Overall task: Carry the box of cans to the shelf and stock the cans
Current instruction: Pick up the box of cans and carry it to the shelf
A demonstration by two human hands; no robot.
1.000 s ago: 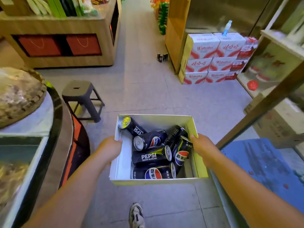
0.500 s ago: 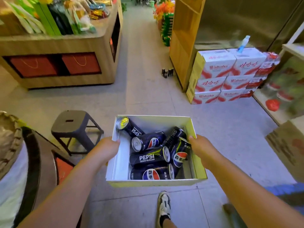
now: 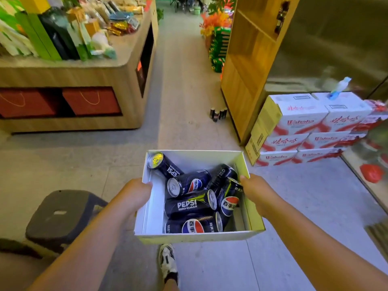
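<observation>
We carry the box point(image 3: 195, 237) in front of us with both hands, one on each long side, because the load inside is loose and a grip from two sides keeps the box level. Our left hand point(image 3: 134, 194) grips the left wall near its far half, the fingers curled over the rim and into the box. Our right hand point(image 3: 255, 189) grips the right wall at the same height, with the thumb on the rim and the other fingers hidden under or behind the wall, so we cannot tell exactly how they lie.

Between our two hands lie the cans point(image 3: 190, 205), all on their sides and pointing in different ways. They are gathered more toward the right hand, and a bare strip of the box floor stays beside the left hand. We judge that they can roll if we tilt the box, so a level hold is needed.

Ahead of the right hand, well apart, stands the wooden shelf point(image 3: 247, 59), open and with free boards, and we think this is where the cans should go. Near its foot some small dark cans point(image 3: 218, 114) stand upright on the floor. Right of the shelf, beyond the right hand, is a stack of white and red cartons point(image 3: 304, 127). Below and outside the left hand is a dark stool point(image 3: 60, 215), which our path must avoid. Our shoe point(image 3: 167, 259) shows under the box. The carrying is not finished and no can is stocked from this box yet.
</observation>
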